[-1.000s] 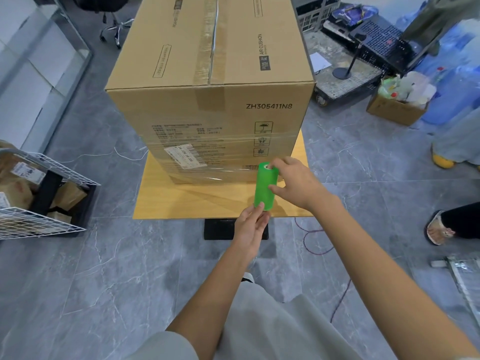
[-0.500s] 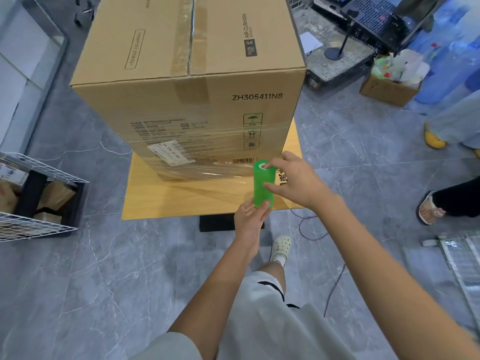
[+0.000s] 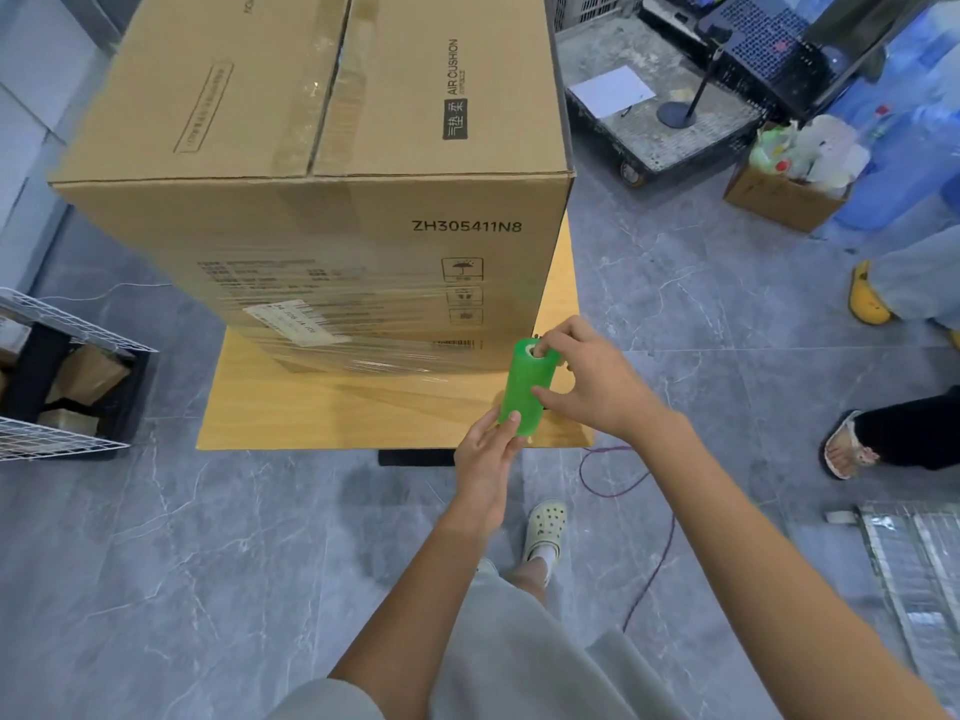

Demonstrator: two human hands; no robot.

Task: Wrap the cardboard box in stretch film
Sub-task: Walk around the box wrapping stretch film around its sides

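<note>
standing upright by the near right corner of the cardboard box [image 3: 337,226], the green stretch film roll [image 3: 524,387] is held at both ends: right grip [image 3: 587,376] curled over its top, left grip [image 3: 485,459] pinching its bottom. clear film [image 3: 363,324] bands the box's lower front, above the wooden counter [image 3: 311,413].

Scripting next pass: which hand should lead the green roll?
Right, likely: right hand grips the green stretch-film roll at its top, nearest the brown cardboard box corner; left hand steadies the bottom.
</note>
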